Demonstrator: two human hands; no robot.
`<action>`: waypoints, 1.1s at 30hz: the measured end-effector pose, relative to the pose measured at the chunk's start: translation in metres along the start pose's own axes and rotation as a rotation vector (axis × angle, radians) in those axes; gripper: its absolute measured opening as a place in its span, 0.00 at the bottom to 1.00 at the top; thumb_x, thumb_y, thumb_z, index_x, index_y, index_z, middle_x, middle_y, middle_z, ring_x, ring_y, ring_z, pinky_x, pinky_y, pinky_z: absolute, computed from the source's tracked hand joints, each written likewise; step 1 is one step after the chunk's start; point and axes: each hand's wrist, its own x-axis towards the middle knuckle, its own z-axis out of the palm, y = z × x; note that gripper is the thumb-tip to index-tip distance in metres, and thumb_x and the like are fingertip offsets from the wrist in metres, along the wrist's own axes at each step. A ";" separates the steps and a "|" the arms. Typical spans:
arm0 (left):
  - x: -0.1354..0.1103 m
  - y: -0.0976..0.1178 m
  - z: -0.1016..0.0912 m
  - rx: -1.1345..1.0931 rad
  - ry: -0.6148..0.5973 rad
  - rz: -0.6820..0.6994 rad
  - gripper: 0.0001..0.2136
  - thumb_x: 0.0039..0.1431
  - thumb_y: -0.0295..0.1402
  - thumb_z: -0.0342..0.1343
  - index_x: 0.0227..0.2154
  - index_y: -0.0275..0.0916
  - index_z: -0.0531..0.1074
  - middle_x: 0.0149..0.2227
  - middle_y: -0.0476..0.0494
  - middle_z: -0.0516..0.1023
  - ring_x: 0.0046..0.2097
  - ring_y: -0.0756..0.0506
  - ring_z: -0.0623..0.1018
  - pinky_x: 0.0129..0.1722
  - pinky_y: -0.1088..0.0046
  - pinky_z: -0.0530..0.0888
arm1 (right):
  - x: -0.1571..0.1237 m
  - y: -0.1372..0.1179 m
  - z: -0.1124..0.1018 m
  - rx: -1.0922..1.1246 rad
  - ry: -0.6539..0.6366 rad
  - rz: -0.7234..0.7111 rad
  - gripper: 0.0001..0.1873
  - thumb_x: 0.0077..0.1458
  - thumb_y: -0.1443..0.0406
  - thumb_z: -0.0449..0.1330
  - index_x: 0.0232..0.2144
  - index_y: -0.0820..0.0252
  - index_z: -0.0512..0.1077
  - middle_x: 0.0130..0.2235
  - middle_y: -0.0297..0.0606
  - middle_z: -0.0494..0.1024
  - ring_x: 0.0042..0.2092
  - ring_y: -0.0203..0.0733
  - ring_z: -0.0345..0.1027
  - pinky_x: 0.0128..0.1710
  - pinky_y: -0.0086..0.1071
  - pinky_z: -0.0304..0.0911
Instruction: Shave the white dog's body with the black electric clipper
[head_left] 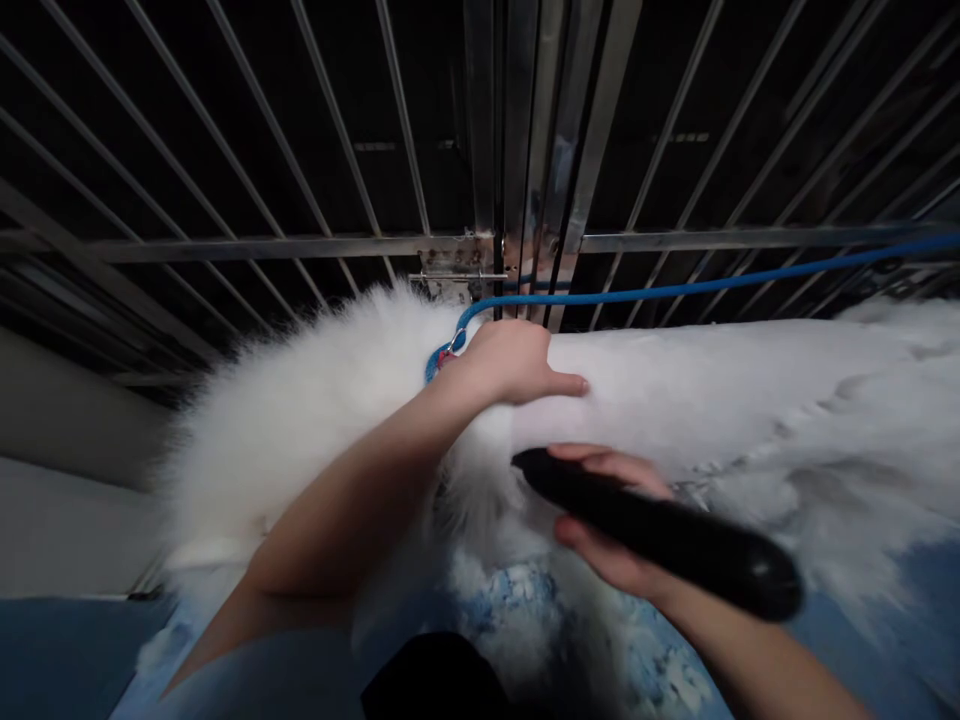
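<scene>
A white, fluffy dog (285, 420) stretches across the view, long fur at its left part and close-clipped fur along its back. My left hand (510, 362) grips the dog just behind the blue rope loop, thumb extended over the back; its other fingers are hidden on the far side. In my right hand (615, 565) is a black hair clipper (652, 530), its narrow head at the long fur tuft below my left hand. Fingers wrap around the clipper's body from both sides.
A blue rope (675, 290) runs from the dog's neck to the right edge. Behind the dog stand metal cage doors (285, 248) with a latch (457, 277). Cut white fur (810, 490) lies in clumps at the right, and more loose fur (517, 600) covers the blue surface below.
</scene>
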 end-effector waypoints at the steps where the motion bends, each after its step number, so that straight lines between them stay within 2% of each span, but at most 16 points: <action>1: 0.000 0.000 0.000 0.002 0.001 -0.003 0.33 0.47 0.66 0.49 0.33 0.39 0.77 0.35 0.38 0.80 0.37 0.37 0.77 0.35 0.63 0.71 | 0.005 -0.001 -0.002 -0.003 0.032 0.006 0.22 0.51 0.61 0.68 0.48 0.47 0.66 0.48 0.40 0.79 0.48 0.50 0.77 0.47 0.47 0.74; 3: 0.000 0.000 0.000 0.008 0.000 -0.014 0.33 0.48 0.66 0.49 0.33 0.39 0.77 0.35 0.38 0.80 0.37 0.37 0.77 0.35 0.64 0.71 | 0.013 -0.003 -0.001 -0.046 0.023 0.008 0.21 0.51 0.62 0.67 0.47 0.49 0.66 0.47 0.41 0.80 0.47 0.49 0.78 0.46 0.45 0.75; 5: 0.000 0.001 -0.001 0.012 -0.011 -0.020 0.33 0.47 0.67 0.48 0.33 0.39 0.77 0.35 0.38 0.80 0.37 0.37 0.77 0.36 0.64 0.71 | 0.017 -0.004 0.004 -0.111 -0.066 -0.001 0.20 0.51 0.62 0.67 0.46 0.50 0.67 0.45 0.40 0.80 0.45 0.48 0.78 0.45 0.43 0.75; 8: 0.000 0.004 -0.002 0.011 -0.022 -0.023 0.34 0.47 0.66 0.49 0.34 0.38 0.78 0.36 0.37 0.80 0.38 0.36 0.77 0.37 0.62 0.71 | 0.012 0.000 0.011 -0.178 -0.190 -0.067 0.21 0.51 0.61 0.66 0.47 0.50 0.65 0.44 0.40 0.81 0.43 0.48 0.79 0.42 0.42 0.75; 11: -0.001 0.005 -0.003 0.004 -0.036 -0.029 0.34 0.48 0.66 0.49 0.34 0.37 0.78 0.36 0.36 0.80 0.38 0.36 0.77 0.36 0.62 0.71 | 0.005 0.005 0.005 -0.161 -0.282 -0.168 0.23 0.49 0.58 0.68 0.46 0.50 0.65 0.46 0.40 0.81 0.42 0.48 0.79 0.40 0.42 0.75; 13: -0.001 0.005 -0.004 0.009 -0.034 -0.030 0.34 0.47 0.66 0.48 0.33 0.37 0.77 0.36 0.37 0.80 0.37 0.36 0.77 0.35 0.63 0.71 | 0.006 0.005 -0.001 -0.104 -0.224 -0.159 0.24 0.49 0.57 0.68 0.47 0.49 0.66 0.46 0.40 0.81 0.43 0.48 0.79 0.42 0.43 0.75; 16: 0.000 0.005 -0.004 0.028 -0.023 -0.028 0.35 0.47 0.67 0.47 0.33 0.37 0.77 0.35 0.37 0.80 0.37 0.37 0.77 0.35 0.64 0.71 | 0.016 0.000 -0.005 -0.048 -0.044 -0.060 0.21 0.51 0.57 0.67 0.46 0.50 0.67 0.46 0.40 0.80 0.46 0.49 0.78 0.44 0.43 0.74; 17: 0.000 0.005 -0.004 0.035 -0.024 -0.027 0.35 0.47 0.67 0.47 0.33 0.37 0.78 0.36 0.37 0.80 0.37 0.38 0.77 0.35 0.65 0.71 | 0.019 -0.002 -0.003 -0.053 -0.038 -0.035 0.20 0.52 0.58 0.66 0.46 0.51 0.67 0.46 0.40 0.81 0.46 0.49 0.78 0.45 0.43 0.74; 19: 0.000 0.006 -0.005 0.045 -0.033 -0.032 0.35 0.47 0.67 0.47 0.33 0.37 0.78 0.36 0.37 0.80 0.37 0.37 0.77 0.36 0.65 0.71 | 0.021 -0.001 0.002 -0.095 -0.115 -0.035 0.18 0.52 0.58 0.66 0.45 0.53 0.68 0.44 0.40 0.81 0.44 0.48 0.79 0.43 0.41 0.74; 23: -0.001 0.008 -0.005 0.048 -0.043 -0.028 0.34 0.47 0.66 0.47 0.33 0.37 0.78 0.36 0.36 0.80 0.36 0.38 0.77 0.35 0.64 0.71 | 0.001 0.010 0.009 -0.178 -0.228 -0.175 0.22 0.51 0.57 0.66 0.47 0.53 0.66 0.45 0.42 0.81 0.42 0.47 0.79 0.40 0.41 0.74; 26: -0.002 0.008 -0.004 0.048 -0.029 -0.021 0.34 0.48 0.66 0.47 0.33 0.37 0.78 0.35 0.37 0.80 0.36 0.38 0.77 0.34 0.64 0.71 | -0.013 0.014 0.002 -0.172 -0.314 -0.218 0.23 0.52 0.57 0.67 0.48 0.51 0.65 0.49 0.43 0.80 0.44 0.47 0.79 0.41 0.42 0.74; 28: -0.001 0.007 -0.004 0.046 -0.031 -0.025 0.34 0.48 0.66 0.47 0.33 0.37 0.78 0.35 0.37 0.80 0.36 0.38 0.77 0.35 0.64 0.71 | -0.013 0.011 -0.006 -0.126 -0.277 -0.205 0.24 0.51 0.57 0.68 0.48 0.49 0.65 0.48 0.41 0.81 0.45 0.47 0.79 0.43 0.41 0.74; 31: 0.000 0.007 -0.004 0.049 -0.038 -0.035 0.35 0.48 0.66 0.46 0.34 0.37 0.78 0.36 0.37 0.80 0.38 0.37 0.77 0.37 0.63 0.71 | -0.001 0.006 -0.008 -0.073 -0.069 -0.124 0.24 0.50 0.59 0.68 0.48 0.49 0.65 0.48 0.41 0.81 0.47 0.48 0.78 0.45 0.44 0.74; 33: 0.001 0.007 -0.004 0.051 -0.045 -0.043 0.36 0.48 0.67 0.46 0.35 0.37 0.78 0.37 0.36 0.80 0.39 0.37 0.77 0.38 0.63 0.71 | 0.005 0.007 -0.004 -0.115 -0.073 -0.080 0.21 0.50 0.60 0.67 0.46 0.50 0.67 0.47 0.40 0.81 0.46 0.48 0.78 0.46 0.43 0.74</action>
